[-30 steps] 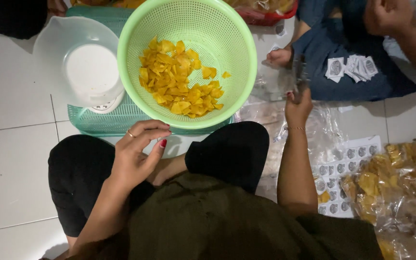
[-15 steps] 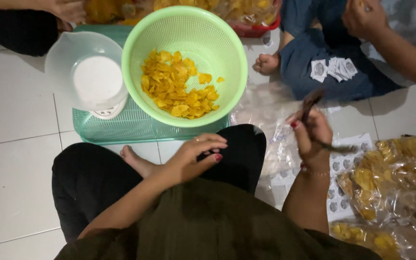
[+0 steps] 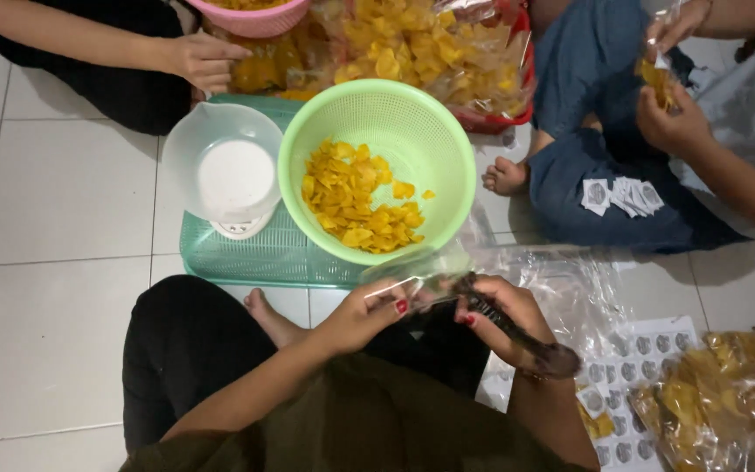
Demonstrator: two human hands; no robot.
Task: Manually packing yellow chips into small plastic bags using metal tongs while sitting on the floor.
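I sit cross-legged on the tiled floor. My left hand (image 3: 362,315) pinches the edge of a clear plastic bag (image 3: 421,273) in front of my lap. My right hand (image 3: 498,316) grips the same bag and also holds a dark spoon-like scoop (image 3: 526,339) that points toward my right wrist. Just beyond my hands stands a green colander (image 3: 447,131) with yellow chips (image 3: 356,197) in it. Both hands meet at the bag, below the colander's near rim.
A clear bowl (image 3: 181,149) sits on a kitchen scale on a teal tray (image 3: 246,258). Sticker sheets (image 3: 644,345) and bagged chips (image 3: 736,393) lie to my right. Other people's hands (image 3: 198,59) (image 3: 670,127) work near a red basket (image 3: 504,118) of chips.
My left hand rose from my knee to the bag. My right hand came in from the right with the scoop, and both now hold the clear bag. The view shifted downward.
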